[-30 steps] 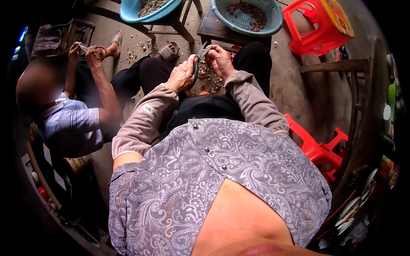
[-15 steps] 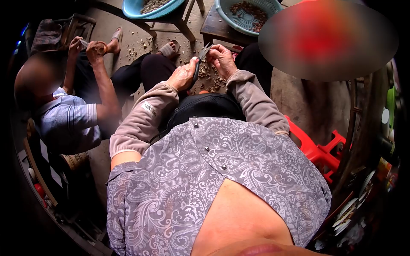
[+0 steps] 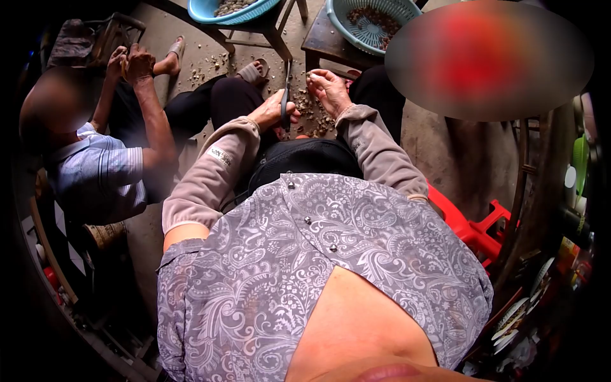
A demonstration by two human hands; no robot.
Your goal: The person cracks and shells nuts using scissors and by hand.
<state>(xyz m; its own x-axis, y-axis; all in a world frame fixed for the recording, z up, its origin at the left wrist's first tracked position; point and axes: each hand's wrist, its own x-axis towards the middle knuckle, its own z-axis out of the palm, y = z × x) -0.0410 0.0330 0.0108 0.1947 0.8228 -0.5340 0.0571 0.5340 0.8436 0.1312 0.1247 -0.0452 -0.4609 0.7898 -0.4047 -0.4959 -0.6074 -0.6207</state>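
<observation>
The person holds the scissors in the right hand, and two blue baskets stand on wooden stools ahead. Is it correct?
One thing is wrong: the scissors are in the left hand, as the head view shows. The two blue baskets do stand on wooden stools ahead.

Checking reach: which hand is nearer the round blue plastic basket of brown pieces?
Right: the right hand is short of the basket, slightly left; the left hand is farther left and back.

Both arms (image 3: 213, 162) are bent forward. Left hand (image 3: 272, 111) is gripping; right hand (image 3: 331, 92), beside it, pinches with fingertips (image 3: 313, 77).
</observation>
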